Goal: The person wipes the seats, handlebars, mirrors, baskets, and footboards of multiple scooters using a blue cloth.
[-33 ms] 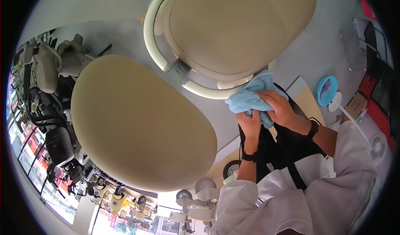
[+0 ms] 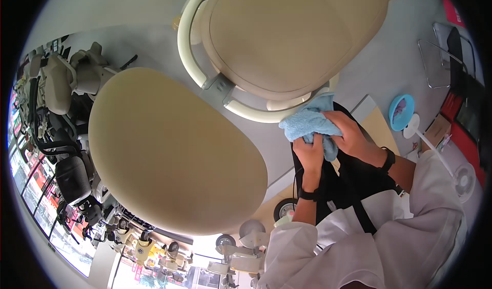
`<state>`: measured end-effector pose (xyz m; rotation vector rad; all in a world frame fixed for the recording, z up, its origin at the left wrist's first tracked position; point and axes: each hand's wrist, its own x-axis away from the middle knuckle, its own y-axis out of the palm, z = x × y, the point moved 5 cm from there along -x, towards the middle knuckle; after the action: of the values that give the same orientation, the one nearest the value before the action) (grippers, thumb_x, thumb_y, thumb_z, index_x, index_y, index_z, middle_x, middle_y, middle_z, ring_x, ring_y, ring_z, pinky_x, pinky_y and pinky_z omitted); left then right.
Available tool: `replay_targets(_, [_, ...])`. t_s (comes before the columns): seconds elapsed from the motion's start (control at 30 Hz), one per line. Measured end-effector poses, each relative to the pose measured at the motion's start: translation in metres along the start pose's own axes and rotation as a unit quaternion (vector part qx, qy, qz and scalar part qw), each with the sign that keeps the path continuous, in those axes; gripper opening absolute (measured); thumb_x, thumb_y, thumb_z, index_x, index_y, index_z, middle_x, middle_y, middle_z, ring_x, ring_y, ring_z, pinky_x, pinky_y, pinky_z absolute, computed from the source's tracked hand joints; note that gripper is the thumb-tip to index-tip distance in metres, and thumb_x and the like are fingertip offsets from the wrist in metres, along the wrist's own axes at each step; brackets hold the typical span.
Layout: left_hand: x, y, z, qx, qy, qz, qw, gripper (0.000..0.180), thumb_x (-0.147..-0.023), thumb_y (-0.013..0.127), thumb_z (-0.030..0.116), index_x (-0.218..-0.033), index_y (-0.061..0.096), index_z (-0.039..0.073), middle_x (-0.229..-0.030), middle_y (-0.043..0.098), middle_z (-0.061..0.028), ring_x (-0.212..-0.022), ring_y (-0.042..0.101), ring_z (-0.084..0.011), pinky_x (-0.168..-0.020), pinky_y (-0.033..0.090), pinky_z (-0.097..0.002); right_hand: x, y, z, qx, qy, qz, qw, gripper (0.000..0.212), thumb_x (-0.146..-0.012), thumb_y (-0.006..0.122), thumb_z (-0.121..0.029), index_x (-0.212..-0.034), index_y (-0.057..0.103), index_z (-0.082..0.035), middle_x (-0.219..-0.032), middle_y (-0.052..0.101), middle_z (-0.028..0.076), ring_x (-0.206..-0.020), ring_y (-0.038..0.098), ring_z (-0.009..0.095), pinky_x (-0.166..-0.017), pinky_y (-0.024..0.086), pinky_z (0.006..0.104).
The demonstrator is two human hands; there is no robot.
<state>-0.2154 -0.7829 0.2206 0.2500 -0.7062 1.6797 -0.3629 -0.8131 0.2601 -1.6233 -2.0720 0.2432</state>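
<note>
Grey floor (image 2: pixel 389 68) carries beige chair seat (image 2: pixel 169 150) and backrest (image 2: pixel 292 32); metal-frame chair (image 2: pixel 441 58) far right; white fan (image 2: pixel 464 178) right.

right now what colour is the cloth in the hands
Light blue fluffy cloth, clearest in the head view.

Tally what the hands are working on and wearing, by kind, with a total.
Blue cloth, gripped by both the left hand and the right hand: 1
Beige chair cushions, the seat and the backrest: 2
Black wristbands, left and right: 2
Total: 5
</note>
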Motion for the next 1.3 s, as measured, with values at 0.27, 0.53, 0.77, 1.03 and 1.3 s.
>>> replay_targets(0.27, [-0.047,-0.009,0.157,-0.05,0.225,0.118,0.966,0.071,-0.068,0.084,0.016,-0.126,0.048,-0.003,-0.129,0.048,-0.0288,-0.113,0.051,-0.0475,-0.092,0.046,-0.0505,-0.059,-0.075,-0.095,0.152,-0.182,0.251,0.938,0.063,-0.074,0.059,0.011,-0.134,0.054,-0.009,-0.144,0.042,0.023,-0.122,0.053,0.039,-0.101,0.045,0.0452])
replay_targets(0.53, [-0.119,-0.004,0.171,-0.264,0.346,0.107,0.894,0.051,-0.083,0.058,0.005,-0.133,0.052,0.004,-0.148,0.036,-0.023,-0.135,0.036,-0.0431,-0.108,0.035,-0.0519,-0.157,-0.031,-0.065,0.324,-0.17,0.168,0.916,0.049,-0.078,0.069,-0.024,-0.126,0.06,-0.018,-0.138,0.05,0.008,-0.133,0.04,0.035,-0.111,0.028,0.0557])
replay_targets(0.77, [-0.106,-0.025,0.13,-0.209,0.373,0.128,0.895,0.04,-0.094,0.05,0.013,-0.131,0.051,-0.003,-0.145,0.038,-0.0235,-0.135,0.036,-0.0447,-0.107,0.035,-0.0552,-0.169,-0.026,-0.075,0.251,-0.258,0.064,0.931,0.051,-0.077,0.07,-0.034,-0.123,0.06,-0.016,-0.138,0.052,0.006,-0.134,0.041,0.031,-0.113,0.026,0.0562])
replay_targets(1.03, [-0.12,0.044,0.185,-0.251,0.258,0.184,0.915,0.032,-0.094,0.05,0.009,-0.123,0.057,-0.001,-0.134,0.047,-0.022,-0.115,0.053,-0.038,-0.093,0.048,-0.0463,-0.187,-0.071,-0.041,0.197,-0.266,0.065,0.941,0.039,-0.075,0.074,-0.022,-0.111,0.063,-0.011,-0.136,0.053,0.005,-0.135,0.042,0.026,-0.113,0.031,0.0492])
replay_targets(1.3, [-0.128,0.214,0.245,-0.194,0.314,0.156,0.916,0.04,-0.084,0.058,0.004,-0.124,0.056,0.001,-0.129,0.049,-0.0257,-0.115,0.05,-0.0443,-0.096,0.043,-0.0488,-0.2,-0.231,0.03,0.252,-0.218,0.13,0.934,0.027,-0.08,0.066,-0.01,-0.106,0.062,-0.005,-0.135,0.054,0.01,-0.126,0.051,0.031,-0.106,0.04,0.0504])
